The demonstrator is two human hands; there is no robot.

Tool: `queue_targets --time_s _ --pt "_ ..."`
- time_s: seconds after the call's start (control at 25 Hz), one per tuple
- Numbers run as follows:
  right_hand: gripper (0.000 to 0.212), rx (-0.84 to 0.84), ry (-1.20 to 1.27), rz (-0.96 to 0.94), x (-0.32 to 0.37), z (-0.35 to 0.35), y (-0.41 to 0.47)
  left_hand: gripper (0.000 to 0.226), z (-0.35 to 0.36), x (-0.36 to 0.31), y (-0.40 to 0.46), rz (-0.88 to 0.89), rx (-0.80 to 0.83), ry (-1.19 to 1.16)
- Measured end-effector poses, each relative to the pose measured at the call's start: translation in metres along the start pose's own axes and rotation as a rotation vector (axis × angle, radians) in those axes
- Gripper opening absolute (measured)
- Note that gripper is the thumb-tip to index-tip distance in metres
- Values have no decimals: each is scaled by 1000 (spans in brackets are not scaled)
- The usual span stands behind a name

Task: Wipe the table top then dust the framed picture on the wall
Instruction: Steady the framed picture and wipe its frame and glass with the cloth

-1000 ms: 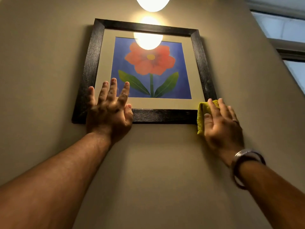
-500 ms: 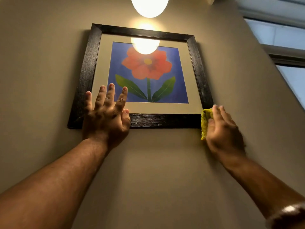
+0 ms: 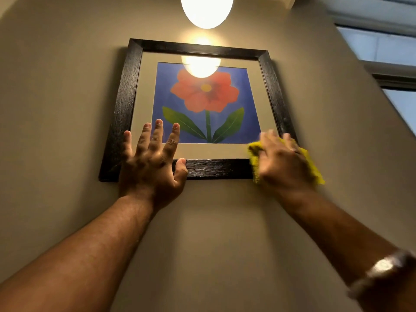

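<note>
Left hand (image 3: 150,164): fingers (image 3: 158,131) spread, flat against the lower-left corner of the framed picture (image 3: 126,104). Right hand (image 3: 282,164): blurred, fingers together, pressing a yellow cloth (image 3: 255,154) on the lower-right corner. Picture: black frame, beige mat, red flower on blue, hung on the wall (image 3: 56,86); both forearms reach upward.

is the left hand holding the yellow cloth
No, the left hand lies flat and empty on the frame's lower left corner; the yellow cloth is under the right hand.
</note>
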State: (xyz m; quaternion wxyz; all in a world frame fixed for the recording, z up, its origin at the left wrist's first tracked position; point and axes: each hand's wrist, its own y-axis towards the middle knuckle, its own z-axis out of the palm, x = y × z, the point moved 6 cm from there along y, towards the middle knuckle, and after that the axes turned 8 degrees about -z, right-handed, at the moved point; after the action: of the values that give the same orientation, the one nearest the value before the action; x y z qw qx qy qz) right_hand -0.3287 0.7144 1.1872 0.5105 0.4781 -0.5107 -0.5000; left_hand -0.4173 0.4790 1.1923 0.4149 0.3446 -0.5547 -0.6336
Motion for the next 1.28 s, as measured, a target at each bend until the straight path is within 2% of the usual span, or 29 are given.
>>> queue_targets --time_s 0.12,0.24,0.32,0.4,0.44,0.48,0.52,0.6,0.68,0.72,0.76,0.84,0.96,1.04,1.2,1.28 --pt "51 64 106 -455 96 26 -15 77 -1 1 -1 1 -1 -13" --pt "42 110 78 -610 61 14 -37 76 -2 0 -2 17 8 -28" --pt "36 89 45 -446 1 -4 -24 73 -4 -2 -3 19 10 -27" --pt "36 44 23 -123 -41 -17 18 71 -4 -2 -3 17 9 -18" --pt "38 37 10 -23 -39 -16 37 71 -4 -2 -3 14 10 -15" --pt "42 55 2 -11 -21 -9 50 71 -4 -2 -4 12 9 -10" --pt "45 87 19 -77 5 0 56 71 -4 -1 -4 10 7 -4" --pt "49 126 84 -379 44 16 39 71 -4 -2 -3 5 7 5" --pt "47 178 63 -619 38 17 4 71 -4 -2 -3 6 15 6" --pt "42 173 28 -644 18 10 1 71 -3 -2 -3 10 19 8" --pt "39 142 -14 -602 -6 2 13 71 -3 -2 -3 14 24 10" --pt "47 93 -92 -377 -45 -10 61 71 -3 -2 -3 22 25 9" --pt "47 116 -29 -155 -38 -14 134 71 -2 -3 -4 15 28 17" --pt "52 115 60 -126 -38 -12 127 70 -4 -4 -4 13 31 15" --pt "69 86 137 -182 -69 4 1 69 -6 -9 -7 18 54 20" --pt "67 66 104 -264 -74 0 35 69 -6 -7 -6 5 55 21"
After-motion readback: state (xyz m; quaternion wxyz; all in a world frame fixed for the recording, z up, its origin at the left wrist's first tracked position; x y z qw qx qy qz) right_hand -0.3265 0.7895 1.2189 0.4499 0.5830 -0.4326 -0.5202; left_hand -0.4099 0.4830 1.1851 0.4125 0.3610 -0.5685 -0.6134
